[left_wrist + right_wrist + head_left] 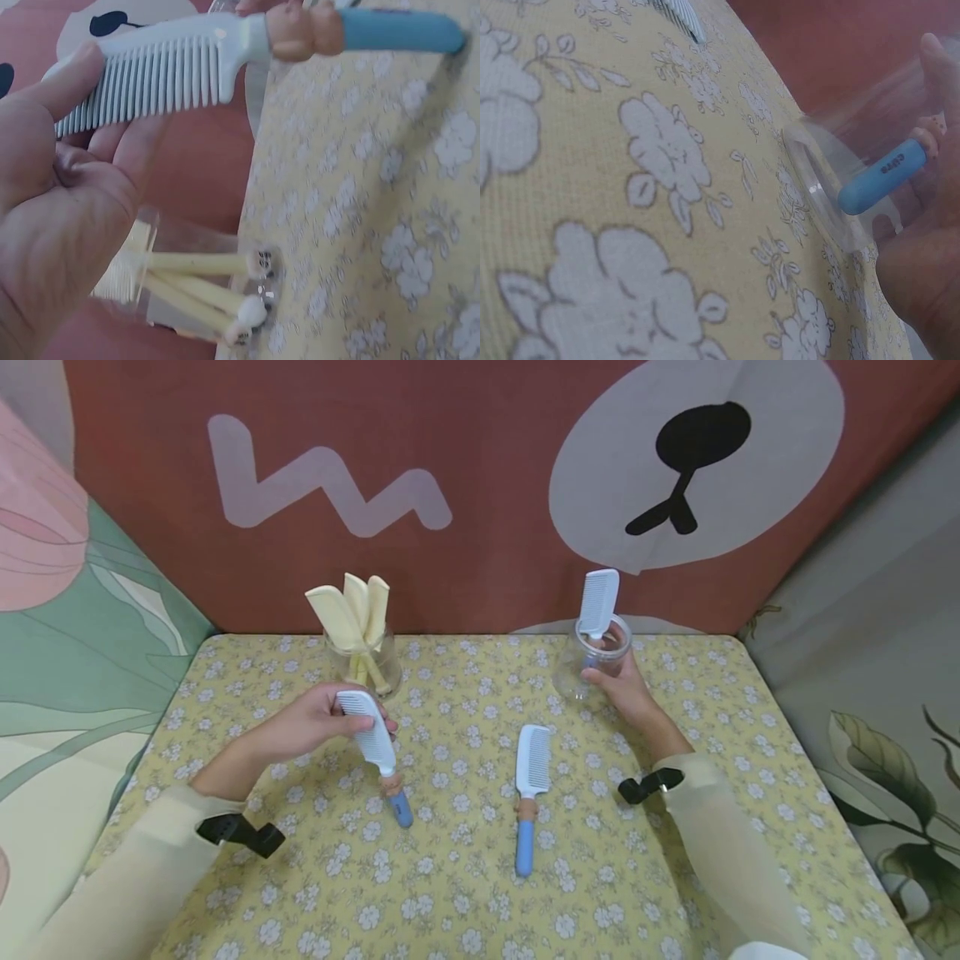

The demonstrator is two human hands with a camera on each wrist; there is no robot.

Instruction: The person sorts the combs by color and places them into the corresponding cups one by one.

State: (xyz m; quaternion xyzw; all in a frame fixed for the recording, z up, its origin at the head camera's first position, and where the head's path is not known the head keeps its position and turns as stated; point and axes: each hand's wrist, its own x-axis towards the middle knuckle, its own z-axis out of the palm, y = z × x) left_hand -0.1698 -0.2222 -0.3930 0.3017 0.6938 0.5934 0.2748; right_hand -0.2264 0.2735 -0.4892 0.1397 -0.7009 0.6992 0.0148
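Head view. Blue-handled combs: 3. Comb A (the lying comb) [527, 810] rests flat on the table [450, 902], handle toward the person; it serves as reference. Comb B [365, 727] is to the left of the lying comb, tilted, handle end down; the left hand [317, 722] pinches its white toothed head between thumb and fingers. Comb C [599, 599] stands head-up in jar 2 [567, 678], beyond the lying comb and to its right. Right hand [628, 692] grips jar 2 at its right side, thumb on the near wall. Glass jars: 2. Jar 1 [389, 662], beyond the lying comb and to its left, holds 3 pale yellow combs [341, 620], heads up and fanned. Wrist mounts: 2, black, one per sleeve; left mount [236, 832], right mount [649, 785].

Left wrist view. Thumb lies across comb B's head, fingers behind it; brown collar [296, 31] between head and blue handle. Whether the handle end touches the table: cannot tell. In jar 1, 3 yellow handles counted, each with a small figure at the end.

Right wrist view. Jar 2's base is on the table; 1 blue handle with dark lettering inside. One toothed comb end [681, 16] at the upper edge; which comb, cannot tell.
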